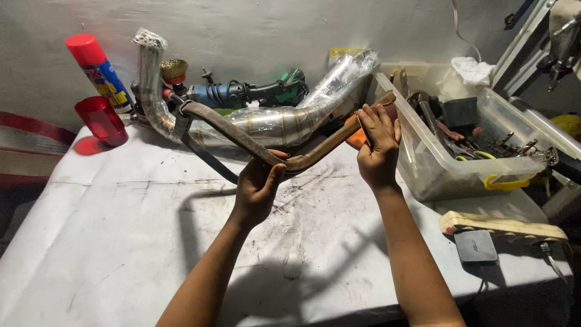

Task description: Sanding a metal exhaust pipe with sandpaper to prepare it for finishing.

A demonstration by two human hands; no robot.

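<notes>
We hold a rusty bent pipe (242, 137) up over the white table (121, 242), clear of its scuffed top. The pipe's long axis runs across the view from left to right. From its far left end near the wall it slopes down toward us to a bend at the middle, then climbs again to the right, so it forms a shallow V whose low point faces us. Its right end points up and to the right, toward the rim of the clear plastic bin (423, 175).

The pipe is slim and round, brown with rust along its whole length, dull rather than shiny. At the left end sits a darker collar where it meets a black hose (206, 158).

Our left hand (257, 188) is closed around the bend from below, thumb up on the near side. Our right hand (378, 148) clasps the raised right end, fingers wrapped over the top; something orange shows just behind the palm, and we cannot tell what it is.

Behind the pipe lies a shiny steel exhaust chamber (284, 121), partly in clear wrap. A blue and green power tool (242, 94) rests against the wall. At the far left stand a spray can with a red cap (100, 69) and a red cup (101, 120). The bin holds assorted hand tools.
</notes>
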